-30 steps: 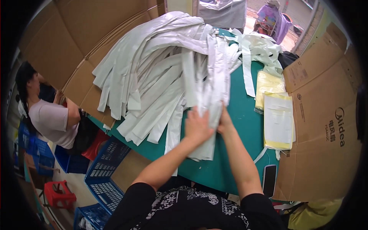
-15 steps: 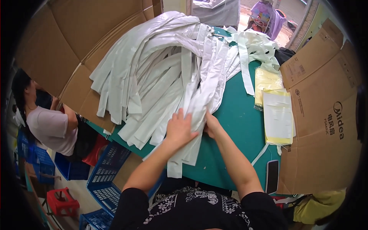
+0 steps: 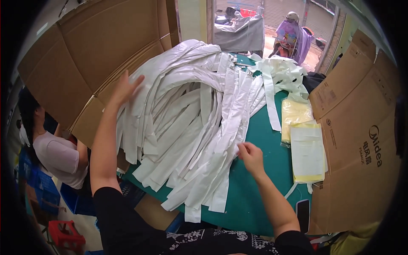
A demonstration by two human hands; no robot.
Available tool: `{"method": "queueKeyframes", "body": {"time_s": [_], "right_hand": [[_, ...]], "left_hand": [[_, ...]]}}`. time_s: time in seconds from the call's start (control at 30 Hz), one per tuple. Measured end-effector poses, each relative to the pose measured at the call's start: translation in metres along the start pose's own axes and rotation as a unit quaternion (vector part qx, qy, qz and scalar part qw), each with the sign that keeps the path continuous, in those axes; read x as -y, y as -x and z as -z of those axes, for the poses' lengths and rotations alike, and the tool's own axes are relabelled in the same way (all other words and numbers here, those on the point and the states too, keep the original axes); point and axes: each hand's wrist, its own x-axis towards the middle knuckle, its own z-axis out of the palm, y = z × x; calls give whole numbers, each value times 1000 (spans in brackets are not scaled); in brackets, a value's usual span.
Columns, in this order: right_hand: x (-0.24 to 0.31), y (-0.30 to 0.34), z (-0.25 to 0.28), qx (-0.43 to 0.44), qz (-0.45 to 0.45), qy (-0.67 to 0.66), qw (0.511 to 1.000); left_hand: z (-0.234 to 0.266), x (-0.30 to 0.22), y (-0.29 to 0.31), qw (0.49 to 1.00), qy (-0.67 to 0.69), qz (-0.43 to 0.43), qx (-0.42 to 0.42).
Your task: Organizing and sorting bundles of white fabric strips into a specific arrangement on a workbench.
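The left hand (image 3: pixel 128 89) has swung up to ten o'clock, grip spread apart, seemingly leaving the white strips (image 3: pixel 180 119) heaped centrally on the table (image 3: pixel 255 199) loose toward six, while the right hand (image 3: pixel 251 157) curls at four o'clock, any pinch impossible to tell.

Your left hand (image 3: pixel 127 90) has left the front strips (image 3: pixel 221 159) and swung up to the pile's far-left side, fingers spread. Your right hand (image 3: pixel 251 157) has shifted outward, fingers curled, by their right edge. The strips you were pressing lie uncovered. Your view has tilted up, showing more street (image 3: pixel 272 44).
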Motion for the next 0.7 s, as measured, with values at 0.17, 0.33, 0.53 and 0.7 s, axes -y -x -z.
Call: {"method": "queueKeyframes", "body": {"time_s": [0.17,0.33,0.53,0.7], "right_hand": [[72,-74,-81,160,-48,-262,951],[128,-127,-148,187,-160,-360,900],[106,-128,-169,296,-101,-620,719],[-1,-131,-153,186,-69,-760,619]], "left_hand": [[-1,19,-44,974,138,151,99],[2,-3,-35,926,194,214,243],[-50,-76,17,978,118,-58,161],[-113,-192,115,981,-171,-88,20]]}}
